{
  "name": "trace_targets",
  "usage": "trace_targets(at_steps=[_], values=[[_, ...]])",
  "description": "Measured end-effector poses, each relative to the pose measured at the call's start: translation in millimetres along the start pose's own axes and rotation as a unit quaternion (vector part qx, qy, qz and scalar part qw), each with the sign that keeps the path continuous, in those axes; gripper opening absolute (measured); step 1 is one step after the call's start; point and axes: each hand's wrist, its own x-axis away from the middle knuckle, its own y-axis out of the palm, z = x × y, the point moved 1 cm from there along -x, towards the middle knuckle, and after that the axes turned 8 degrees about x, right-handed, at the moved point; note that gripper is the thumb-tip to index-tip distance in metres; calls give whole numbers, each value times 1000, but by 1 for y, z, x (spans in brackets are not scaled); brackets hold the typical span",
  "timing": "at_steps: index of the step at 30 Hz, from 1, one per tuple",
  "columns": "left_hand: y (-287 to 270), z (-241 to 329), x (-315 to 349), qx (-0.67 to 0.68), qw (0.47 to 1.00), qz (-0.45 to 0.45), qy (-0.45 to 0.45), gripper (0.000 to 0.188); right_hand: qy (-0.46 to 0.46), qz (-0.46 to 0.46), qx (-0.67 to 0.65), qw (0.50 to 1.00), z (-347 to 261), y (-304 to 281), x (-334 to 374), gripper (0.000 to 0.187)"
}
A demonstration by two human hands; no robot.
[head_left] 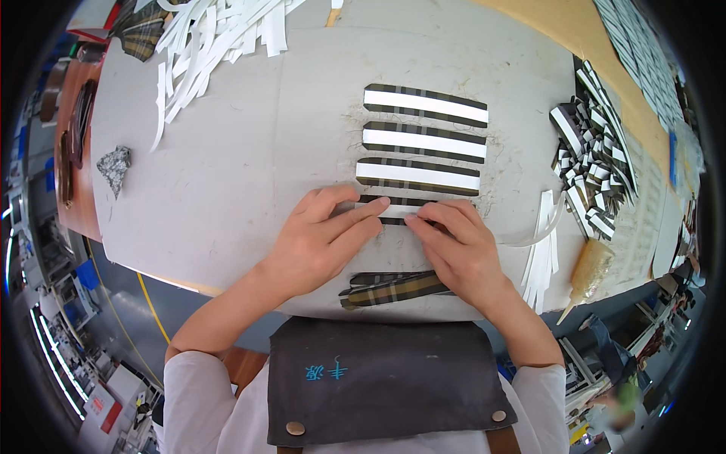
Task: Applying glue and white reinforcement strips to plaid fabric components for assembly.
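Observation:
A dark plaid fabric strip (392,222) lies flat on the worktable, with a white band (398,212) along its middle. My left hand (321,234) has its thumb and index finger closed along the two edges at the strip's left part. Thumb and fingertips of my right hand (463,246) are closed together on the band just to the right, hiding that end. Above them, in a column, lie three more plaid strips, each with a white band: a lower one (417,177), a middle one (423,142) and an upper one (425,106).
Folded plaid pieces (397,288) lie at the near edge. Loose white strips (538,253) and an amber bottle with a pointed nozzle (590,274) are at the right, below a pile of banded plaid pieces (594,155). More white strips (219,49) heap at the far left.

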Motion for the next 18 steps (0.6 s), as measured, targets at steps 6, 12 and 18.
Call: trace_targets(at_steps=[6, 12, 18], values=[[-8, -10, 11, -35, 999, -8, -16, 24, 13, -20, 5, 1000, -1, 7, 2, 38], [-30, -10, 19, -68, 996, -40, -44, 29, -7, -13, 29, 999, -1, 6, 5, 36], [-17, 3, 21, -47, 999, 6, -1, 22, 28, -11, 48, 998, -3, -7, 31, 42]])
